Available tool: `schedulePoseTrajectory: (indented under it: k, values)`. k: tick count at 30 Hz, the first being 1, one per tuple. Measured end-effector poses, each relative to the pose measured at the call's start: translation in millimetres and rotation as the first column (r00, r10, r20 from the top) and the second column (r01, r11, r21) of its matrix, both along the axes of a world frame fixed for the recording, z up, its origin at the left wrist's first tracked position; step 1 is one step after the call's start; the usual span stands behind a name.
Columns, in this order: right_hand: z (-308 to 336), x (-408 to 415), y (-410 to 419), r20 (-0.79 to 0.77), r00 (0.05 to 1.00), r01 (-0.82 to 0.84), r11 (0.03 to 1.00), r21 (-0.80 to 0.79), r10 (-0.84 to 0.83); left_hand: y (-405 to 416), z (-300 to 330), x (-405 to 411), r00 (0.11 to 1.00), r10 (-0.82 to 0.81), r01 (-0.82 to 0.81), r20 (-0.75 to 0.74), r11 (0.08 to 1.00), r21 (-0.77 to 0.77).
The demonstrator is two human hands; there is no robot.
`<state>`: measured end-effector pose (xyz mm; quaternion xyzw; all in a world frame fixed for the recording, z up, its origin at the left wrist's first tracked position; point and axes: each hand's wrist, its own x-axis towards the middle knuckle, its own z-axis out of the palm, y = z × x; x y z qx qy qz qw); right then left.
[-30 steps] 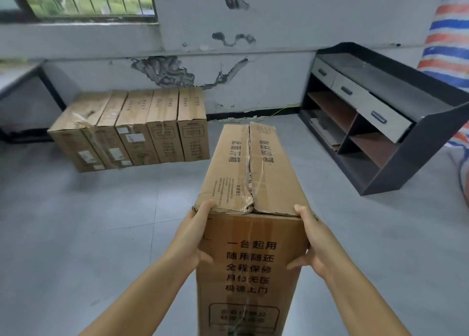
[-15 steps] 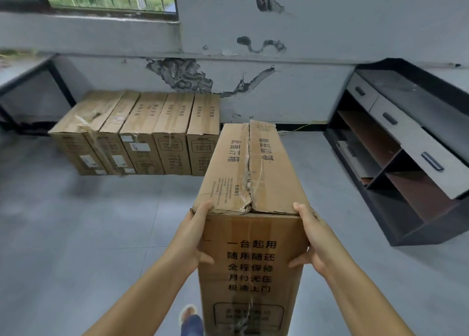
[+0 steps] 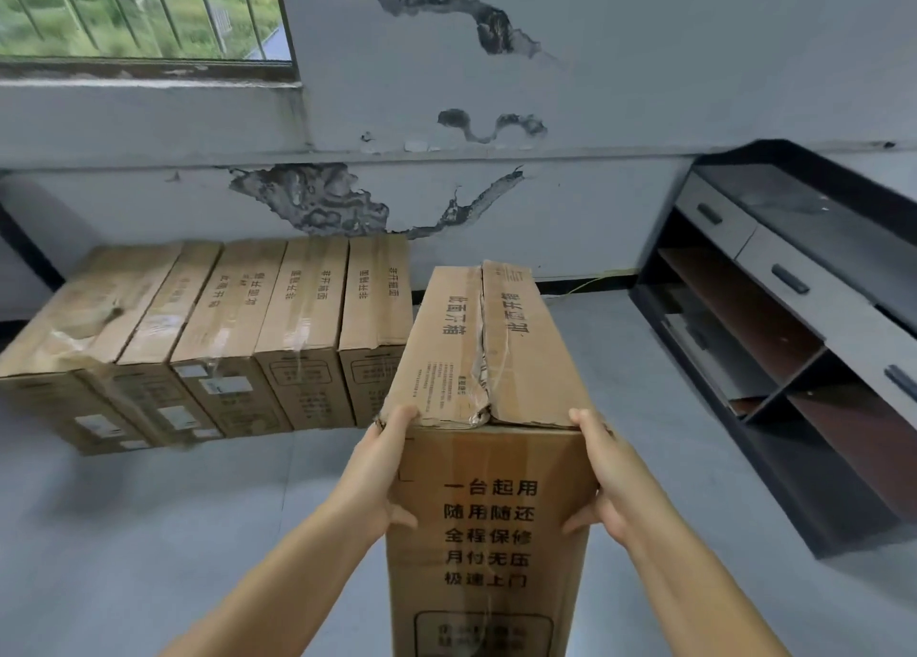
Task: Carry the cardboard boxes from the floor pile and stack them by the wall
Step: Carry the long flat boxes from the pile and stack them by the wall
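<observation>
I hold a long brown cardboard box with black printed characters out in front of me, its torn taped seam facing up. My left hand grips its near left corner and my right hand grips its near right corner. Ahead on the floor, a row of several similar cardboard boxes stands side by side against the wall. The far end of the carried box overlaps the rightmost box of that row.
A dark shelf unit with grey drawers stands along the right side. A barred window sits at the upper left above a ledge. The grey tiled floor spreads in front of the row.
The wall, the row of boxes and the shelf unit have all grown larger and nearer in view. My grip on the carried box is unchanged.
</observation>
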<state>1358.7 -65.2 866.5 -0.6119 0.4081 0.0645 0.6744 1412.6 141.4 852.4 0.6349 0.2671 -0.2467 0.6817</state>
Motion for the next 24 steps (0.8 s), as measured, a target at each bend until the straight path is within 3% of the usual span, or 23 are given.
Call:
schedulePoseTrajectory:
  k: [7, 17, 24]
  values:
    - [-17, 134, -49, -0.008, 0.999, -0.033, 0.999, -0.010, 0.033, -45, -11, 129, 1.000, -0.001, 0.000, 0.020, 1.000, 0.005]
    - [-48, 378, -162, -0.071, 0.978, -0.196, 0.981, 0.016, 0.196, -153, -38, 325, 0.970, 0.225, -0.226, -0.087, 0.974, -0.004]
    - [-120, 483, -191, -0.063, 0.968, -0.242, 0.970, 0.021, 0.243, -190, -106, 424, 0.958, 0.271, -0.273, -0.090, 0.962, -0.002]
